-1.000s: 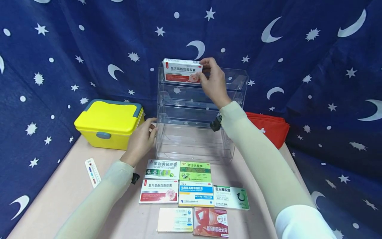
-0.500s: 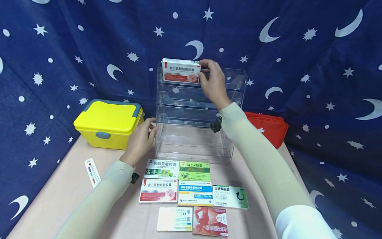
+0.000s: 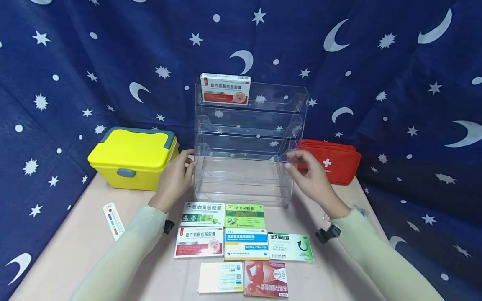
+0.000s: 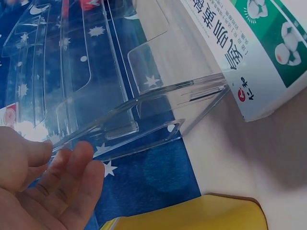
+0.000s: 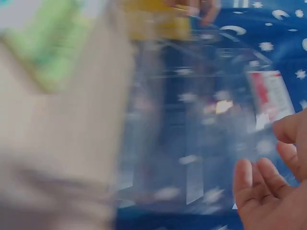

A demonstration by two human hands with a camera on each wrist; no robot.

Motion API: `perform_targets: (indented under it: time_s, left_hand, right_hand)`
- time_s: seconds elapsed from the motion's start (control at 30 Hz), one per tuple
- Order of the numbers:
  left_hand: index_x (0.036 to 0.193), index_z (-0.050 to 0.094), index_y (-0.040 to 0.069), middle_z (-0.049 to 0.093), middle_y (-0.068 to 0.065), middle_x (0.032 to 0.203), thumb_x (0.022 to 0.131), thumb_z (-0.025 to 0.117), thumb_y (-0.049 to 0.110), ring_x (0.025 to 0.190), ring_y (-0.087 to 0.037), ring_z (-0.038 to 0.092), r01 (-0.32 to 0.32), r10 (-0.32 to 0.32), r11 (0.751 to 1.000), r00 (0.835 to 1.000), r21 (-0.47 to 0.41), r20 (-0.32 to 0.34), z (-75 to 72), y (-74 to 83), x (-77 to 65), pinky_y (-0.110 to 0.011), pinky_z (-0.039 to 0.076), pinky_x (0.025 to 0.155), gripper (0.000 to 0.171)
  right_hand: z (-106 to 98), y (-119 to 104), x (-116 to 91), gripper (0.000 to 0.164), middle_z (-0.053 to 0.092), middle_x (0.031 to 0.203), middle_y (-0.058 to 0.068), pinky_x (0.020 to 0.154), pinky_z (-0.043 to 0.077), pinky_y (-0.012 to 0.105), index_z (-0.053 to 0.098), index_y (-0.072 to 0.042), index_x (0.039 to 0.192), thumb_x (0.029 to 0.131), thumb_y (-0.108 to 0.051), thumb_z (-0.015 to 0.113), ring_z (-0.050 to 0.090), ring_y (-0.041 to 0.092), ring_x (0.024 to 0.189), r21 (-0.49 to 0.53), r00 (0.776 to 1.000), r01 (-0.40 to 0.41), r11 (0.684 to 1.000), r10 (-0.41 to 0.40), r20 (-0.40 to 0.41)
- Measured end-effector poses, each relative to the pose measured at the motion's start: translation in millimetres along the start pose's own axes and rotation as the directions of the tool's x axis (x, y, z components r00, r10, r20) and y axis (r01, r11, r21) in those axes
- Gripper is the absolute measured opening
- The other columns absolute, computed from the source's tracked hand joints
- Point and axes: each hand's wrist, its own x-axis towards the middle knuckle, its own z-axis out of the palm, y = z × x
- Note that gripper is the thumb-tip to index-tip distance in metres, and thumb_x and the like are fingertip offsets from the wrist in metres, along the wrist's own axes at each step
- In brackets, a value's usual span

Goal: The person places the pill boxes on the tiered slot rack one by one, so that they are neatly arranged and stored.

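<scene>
A clear plastic tiered rack (image 3: 244, 167) stands on the table. My left hand (image 3: 175, 177) pinches its left side edge between thumb and fingers, as the left wrist view shows from close by. At the right side of the rack is my right hand (image 3: 310, 177), fingers loosely bent and parted from the thumb, nothing between them. On the top tier, at the left end, a white and red medicine box (image 3: 226, 89) leans upright with its front facing out. That box also appears in the right wrist view, which is blurred.
Several medicine boxes lie flat before the rack, among them a green one (image 3: 245, 215), a blue and white one (image 3: 246, 244) and a red one (image 3: 265, 279). A yellow case (image 3: 132, 159) stands left, a red first-aid pouch (image 3: 333, 163) right. A thermometer card (image 3: 114, 220) lies at left.
My right hand has let go of the white and red medicine box on the top tier and come down to the rack's right side. My left hand stays at the left edge.
</scene>
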Motion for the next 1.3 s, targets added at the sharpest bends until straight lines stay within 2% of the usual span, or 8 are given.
perform_targets:
  time_s: [0.1,0.23,0.37,0.47,0.8,1.07,1.2,1.3]
  left_hand:
    - [0.144,0.05,0.007,0.066,-0.011,0.109,0.103,0.061,0.014,0.083,-0.025,0.061,-0.019,0.019,1.0,1.0,-0.007,-0.015,-0.4,-1.8,-0.7,-0.04,0.052,0.071,0.044]
    - [0.144,0.05,0.007,0.067,-0.01,0.107,0.103,0.062,0.013,0.082,-0.025,0.062,-0.05,0.049,0.999,0.999,-0.02,-0.02,-0.5,-4.6,-0.5,-0.042,0.052,0.07,0.043]
    - [0.144,0.05,0.006,0.067,-0.011,0.107,0.103,0.061,0.013,0.084,-0.026,0.063,-0.059,0.059,0.998,0.998,-0.032,-0.022,-0.4,-5.9,-1.1,-0.042,0.052,0.071,0.043]
    - [0.144,0.05,0.005,0.067,-0.012,0.107,0.103,0.06,0.013,0.085,-0.026,0.063,-0.053,0.052,0.998,0.998,-0.031,-0.033,-1.1,-6.6,-1.9,-0.043,0.051,0.071,0.043]
    - [0.145,0.049,0.005,0.066,-0.012,0.109,0.103,0.06,0.015,0.084,-0.026,0.062,-0.038,0.037,0.999,0.999,-0.014,-0.02,1.3,-2.8,-0.9,-0.041,0.051,0.07,0.045]
    - [0.145,0.048,0.006,0.066,-0.011,0.112,0.103,0.061,0.015,0.086,-0.026,0.063,-0.025,0.025,1.0,1.0,-0.008,-0.017,2.5,-0.3,-1.0,-0.042,0.053,0.072,0.045]
    - [0.146,0.048,0.006,0.066,-0.012,0.111,0.104,0.06,0.016,0.084,-0.026,0.062,-0.023,0.023,1.0,1.0,-0.005,-0.014,1.9,0.8,-1.2,-0.041,0.052,0.071,0.045]
    - [0.146,0.048,0.006,0.065,-0.011,0.11,0.104,0.06,0.017,0.082,-0.025,0.061,-0.023,0.023,1.0,1.0,-0.002,-0.011,1.8,1.6,-1.4,-0.04,0.051,0.069,0.045]
  right_hand:
    - [-4,27,-53,0.03,0.064,0.123,0.014,0.081,0.05,0.035,0.06,-0.006,0.127,0.098,-0.013,0.068,0.062,0.028,0.11,-0.046,0.984,-0.16,0.986,0.163,0.07]
    - [-6,54,-115,0.033,0.063,0.125,0.012,0.091,0.051,0.047,0.059,-0.007,0.13,0.099,-0.014,0.068,0.06,0.025,0.11,-0.123,0.916,-0.365,0.923,0.379,0.133]
    - [-7,66,-156,0.035,0.064,0.124,0.006,0.095,0.051,0.042,0.059,-0.008,0.131,0.099,-0.019,0.069,0.06,0.02,0.107,-0.179,0.84,-0.492,0.852,0.519,0.158]
    - [-5,69,-173,0.04,0.063,0.124,0.004,0.097,0.05,0.041,0.058,-0.009,0.132,0.098,-0.027,0.07,0.059,0.018,0.106,-0.198,0.807,-0.539,0.819,0.569,0.157]
    - [1,74,-186,0.059,0.062,0.118,0.003,0.1,0.047,0.046,0.058,-0.01,0.138,0.091,-0.041,0.077,0.056,0.02,0.107,-0.232,0.784,-0.557,0.797,0.597,0.168]
    - [-5,76,-180,0.058,0.059,0.108,0.001,0.082,0.047,0.038,0.065,-0.011,0.134,0.085,-0.038,0.083,0.051,0.02,0.094,-0.276,0.794,-0.495,0.824,0.557,0.242]
    - [-7,80,-178,0.056,0.058,0.108,0.002,0.084,0.046,0.039,0.065,-0.013,0.129,0.083,-0.038,0.084,0.05,0.022,0.096,-0.259,0.789,-0.51,0.82,0.566,0.238]
    - [-8,85,-176,0.054,0.058,0.103,0.003,0.081,0.047,0.037,0.064,-0.012,0.129,0.084,-0.034,0.085,0.052,0.022,0.093,-0.237,0.804,-0.515,0.824,0.56,0.199]
